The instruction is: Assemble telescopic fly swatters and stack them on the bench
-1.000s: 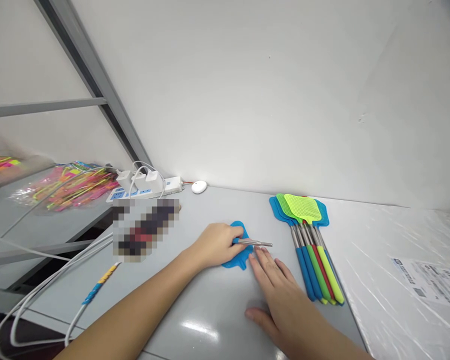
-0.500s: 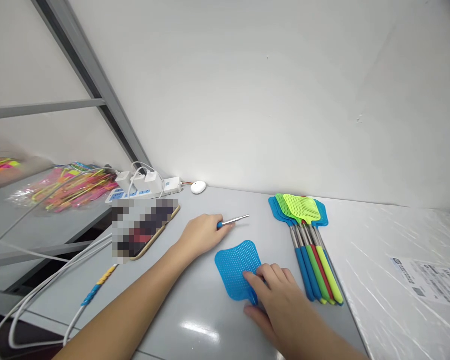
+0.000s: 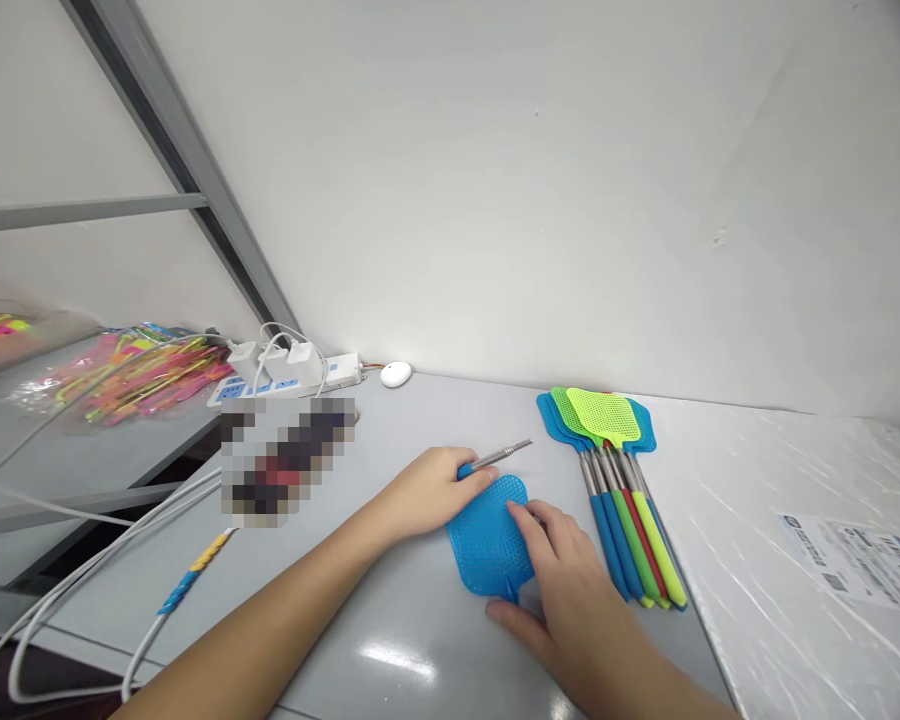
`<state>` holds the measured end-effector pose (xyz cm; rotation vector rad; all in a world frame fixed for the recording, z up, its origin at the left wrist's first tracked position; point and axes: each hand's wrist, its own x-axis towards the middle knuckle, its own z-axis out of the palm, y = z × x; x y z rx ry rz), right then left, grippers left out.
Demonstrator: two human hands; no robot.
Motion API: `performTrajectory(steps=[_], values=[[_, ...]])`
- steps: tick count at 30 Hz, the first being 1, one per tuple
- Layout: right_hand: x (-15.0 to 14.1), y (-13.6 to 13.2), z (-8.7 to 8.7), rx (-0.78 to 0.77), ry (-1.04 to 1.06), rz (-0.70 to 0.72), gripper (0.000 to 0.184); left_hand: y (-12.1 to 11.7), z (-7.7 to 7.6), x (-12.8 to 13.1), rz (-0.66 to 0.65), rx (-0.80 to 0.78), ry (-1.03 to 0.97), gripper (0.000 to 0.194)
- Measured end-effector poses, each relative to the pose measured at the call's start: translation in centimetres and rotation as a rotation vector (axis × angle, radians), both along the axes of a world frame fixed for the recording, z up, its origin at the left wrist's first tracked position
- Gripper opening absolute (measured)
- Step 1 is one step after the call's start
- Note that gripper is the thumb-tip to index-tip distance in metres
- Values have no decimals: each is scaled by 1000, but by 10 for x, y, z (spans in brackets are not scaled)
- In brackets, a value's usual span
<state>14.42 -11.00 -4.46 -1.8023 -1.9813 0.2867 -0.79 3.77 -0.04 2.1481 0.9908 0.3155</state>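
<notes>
My left hand (image 3: 436, 490) is closed around a telescopic swatter handle (image 3: 495, 458). Its blue grip end shows at the fingers, and the bare metal rod points up to the right. Just below lies a blue perforated fly swatter head (image 3: 487, 545), its neck toward me. My right hand (image 3: 570, 590) grips this head at its right edge, fingers on the mesh and thumb near the neck. To the right rests a row of fly swatters (image 3: 630, 530) with blue, green, yellow and red grips, their heads overlapping at the top.
Left of my arm lies a phone (image 3: 292, 465), its screen blurred out. Behind it stand a power strip (image 3: 343, 370) with chargers and a white oval device (image 3: 396, 374). White cables (image 3: 60, 610) run down the left. A plastic-wrapped package (image 3: 817, 500) covers the right side. Bagged colourful items (image 3: 150, 375) sit on the shelf.
My left hand has moved right with the handle, closer to the swatter head. The blue head has shifted slightly right with my right hand, whose fingers have moved a little up.
</notes>
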Motion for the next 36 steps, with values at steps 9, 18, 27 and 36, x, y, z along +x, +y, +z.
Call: performTrajectory(steps=[9, 18, 27, 36], values=[[3, 1, -8, 59, 168, -26, 96, -10, 4, 7, 129, -694, -409, 35], [6, 2, 14, -33, 692, 49, 61, -35, -3, 15, -168, -876, -481, 25], [33, 18, 18, -42, 1268, -428, 44, -28, -5, 14, -273, -780, -382, 46], [41, 16, 44, 193, 1610, -496, 28, -32, -2, 9, -381, -766, -198, 46]])
